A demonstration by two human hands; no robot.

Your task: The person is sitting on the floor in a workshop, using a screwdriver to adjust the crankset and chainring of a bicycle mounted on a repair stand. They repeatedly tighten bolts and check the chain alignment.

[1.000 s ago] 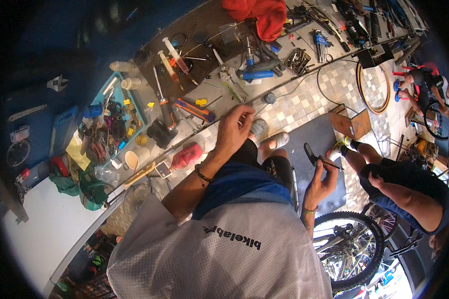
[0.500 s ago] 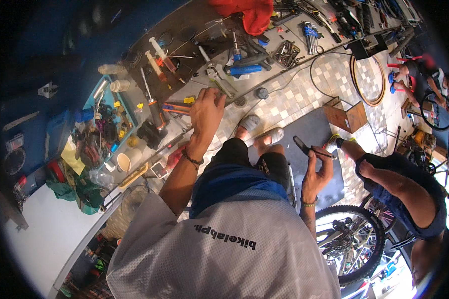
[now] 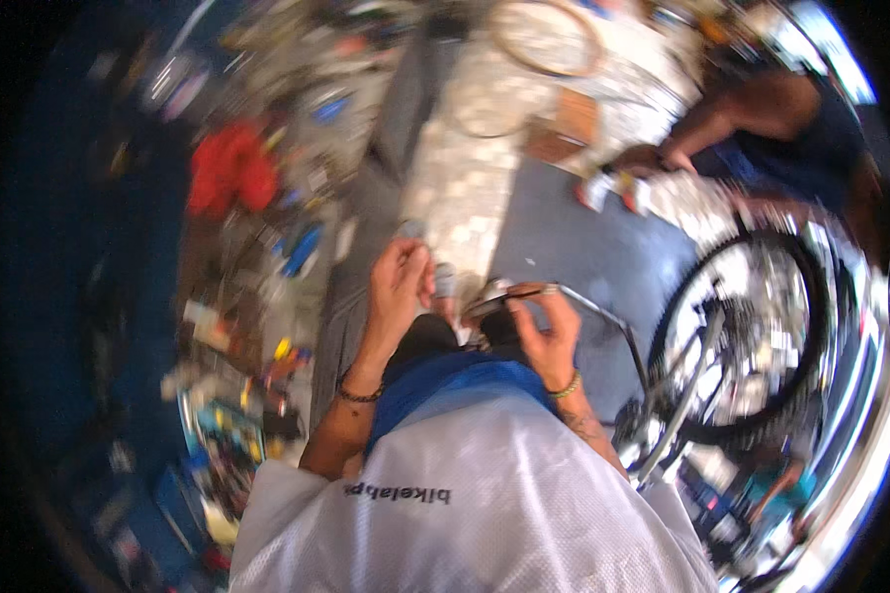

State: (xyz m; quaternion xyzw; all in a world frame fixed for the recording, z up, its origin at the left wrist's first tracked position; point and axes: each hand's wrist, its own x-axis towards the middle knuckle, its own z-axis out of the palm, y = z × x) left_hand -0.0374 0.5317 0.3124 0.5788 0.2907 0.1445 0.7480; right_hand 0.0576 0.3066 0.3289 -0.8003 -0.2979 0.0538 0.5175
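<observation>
My right hand (image 3: 552, 334) is closed on a slim dark lever-shaped part (image 3: 526, 293), held between thumb and fingers in front of my lap. Motion blur hides its exact kind. My left hand (image 3: 398, 285) is raised to the left of it, with fingers curled in and pressed together. Whatever the left fingers hold, if anything, is too blurred to make out. The two hands are apart from each other.
A cluttered workbench runs along the left, with a red cloth (image 3: 229, 170) and blurred tools. To the right stands a bicycle with a large black tyre (image 3: 817, 296), beside a dark floor mat (image 3: 608, 222). Another person (image 3: 781, 109) sits beyond it; a brown box (image 3: 576, 117) lies ahead.
My view has turned right, away from the bench. My left hand has come back from the bench edge, and my right hand has moved inward with the dark part, bringing the hands closer.
</observation>
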